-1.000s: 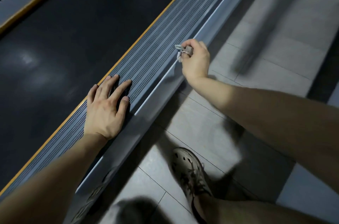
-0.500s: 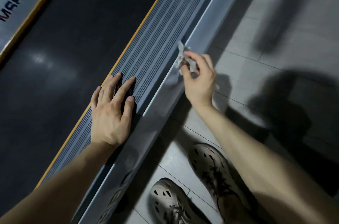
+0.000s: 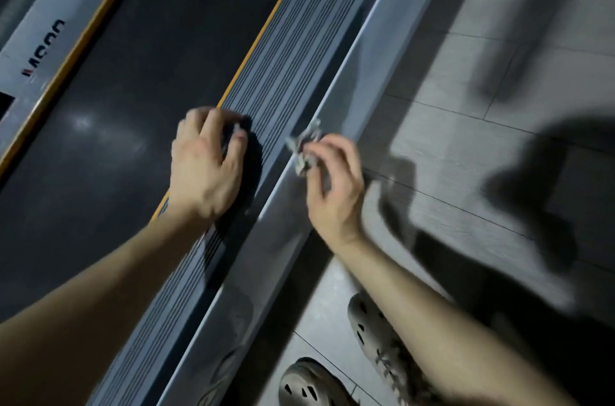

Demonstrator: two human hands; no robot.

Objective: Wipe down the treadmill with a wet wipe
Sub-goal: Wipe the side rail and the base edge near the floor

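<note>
The treadmill runs diagonally, with a dark belt, a ribbed grey side rail edged in orange, and a smooth grey outer frame. My right hand pinches a small crumpled wet wipe against the frame's inner edge, where it meets the ribbed rail. My left hand is arched over the ribbed rail, fingertips down on it, holding nothing. Its fingers are blurred.
Grey floor tiles lie to the right of the treadmill, crossed by dark shadows. My two perforated clogs stand on the floor close beside the frame. The far side rail carries printed lettering.
My left hand went from lying flat on the ribbed rail to an arched pose on its fingertips. My right hand drew the wipe back along the frame edge, closer to my left hand.
</note>
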